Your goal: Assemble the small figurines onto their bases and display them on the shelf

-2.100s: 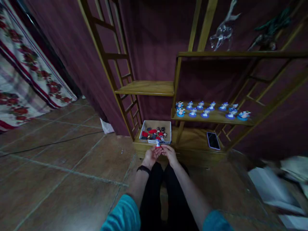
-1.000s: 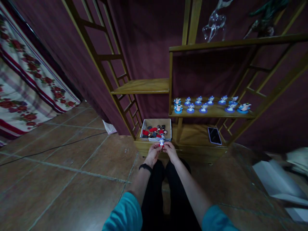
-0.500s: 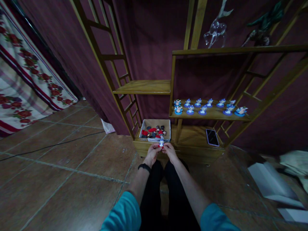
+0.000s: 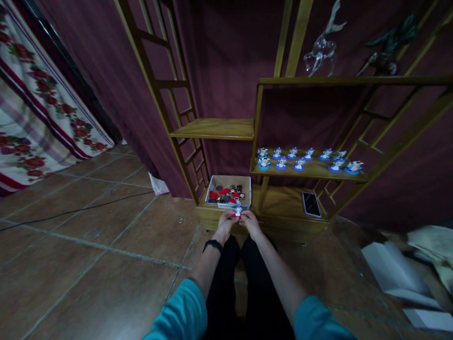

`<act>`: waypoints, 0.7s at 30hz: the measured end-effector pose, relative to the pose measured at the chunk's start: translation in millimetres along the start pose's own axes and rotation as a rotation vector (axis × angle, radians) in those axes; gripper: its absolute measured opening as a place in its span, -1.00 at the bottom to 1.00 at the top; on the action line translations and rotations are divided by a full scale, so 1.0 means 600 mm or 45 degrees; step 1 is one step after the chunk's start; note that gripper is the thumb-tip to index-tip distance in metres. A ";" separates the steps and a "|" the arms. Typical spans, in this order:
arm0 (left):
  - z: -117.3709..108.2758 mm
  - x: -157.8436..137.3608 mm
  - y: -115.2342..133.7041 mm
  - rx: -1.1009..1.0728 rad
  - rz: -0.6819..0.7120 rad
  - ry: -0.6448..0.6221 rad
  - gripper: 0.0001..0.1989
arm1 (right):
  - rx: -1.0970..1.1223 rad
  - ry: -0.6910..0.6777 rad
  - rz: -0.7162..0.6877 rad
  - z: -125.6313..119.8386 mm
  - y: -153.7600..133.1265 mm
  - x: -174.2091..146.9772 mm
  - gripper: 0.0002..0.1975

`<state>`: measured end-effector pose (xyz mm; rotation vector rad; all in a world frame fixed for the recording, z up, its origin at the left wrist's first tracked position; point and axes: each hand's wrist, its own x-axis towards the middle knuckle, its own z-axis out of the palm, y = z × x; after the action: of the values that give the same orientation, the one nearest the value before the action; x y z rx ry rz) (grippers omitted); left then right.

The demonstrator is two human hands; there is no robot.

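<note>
A small figurine [image 4: 238,210] with a blue-and-white body and a red base is held upright between both hands. My left hand [image 4: 225,225] pinches the base from the left; a dark band circles that wrist. From the other side, the fingers of my right hand [image 4: 250,223] close on the same base. Just beyond the hands, an open cardboard box [image 4: 230,179] on the low shelf holds several red and dark figurines [image 4: 235,194]. Similar blue-and-white figurines [image 4: 299,164] stand in two rows on the shelf up to the right.
A phone [image 4: 311,204] lies on the low wooden shelf [image 4: 279,200]. Higher up stand a clear glass deer [image 4: 322,49] and a dark green statue [image 4: 387,49]. White boxes [image 4: 394,269] rest on the floor at right; a black cable [image 4: 88,208] crosses the tiles at left.
The camera view has shifted slightly. Both hands keep the figurine in nearly the same place before the box, and the figurines on the shelf stay put.
</note>
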<state>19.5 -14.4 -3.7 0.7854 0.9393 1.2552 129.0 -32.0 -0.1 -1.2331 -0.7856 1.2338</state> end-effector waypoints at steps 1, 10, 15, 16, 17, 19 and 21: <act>0.001 0.000 0.000 -0.002 0.004 0.003 -0.62 | 0.000 -0.002 -0.002 0.000 0.000 0.000 -0.78; 0.006 -0.002 0.008 -0.001 -0.025 -0.008 -0.54 | -0.024 -0.030 -0.014 -0.002 0.002 0.000 -0.73; 0.010 -0.005 0.008 0.078 -0.016 -0.001 -0.57 | -0.032 -0.049 -0.011 -0.003 0.006 0.003 -0.73; 0.010 -0.005 0.007 0.088 -0.009 -0.002 -0.57 | -0.033 -0.055 -0.008 -0.003 0.007 0.004 -0.72; 0.010 -0.005 0.005 0.097 0.002 -0.003 -0.57 | -0.034 -0.063 -0.004 -0.004 0.007 0.005 -0.71; 0.011 -0.003 0.001 0.106 0.028 -0.002 -0.57 | -0.034 -0.082 0.002 -0.004 0.007 0.006 -0.69; 0.010 0.001 -0.004 0.117 0.064 -0.008 -0.58 | -0.031 -0.105 0.005 -0.004 0.007 0.006 -0.68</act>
<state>25.9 -14.4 -3.2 0.8894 0.9831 1.2591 130.9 -29.6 -5.1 -1.2099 -0.8608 1.2888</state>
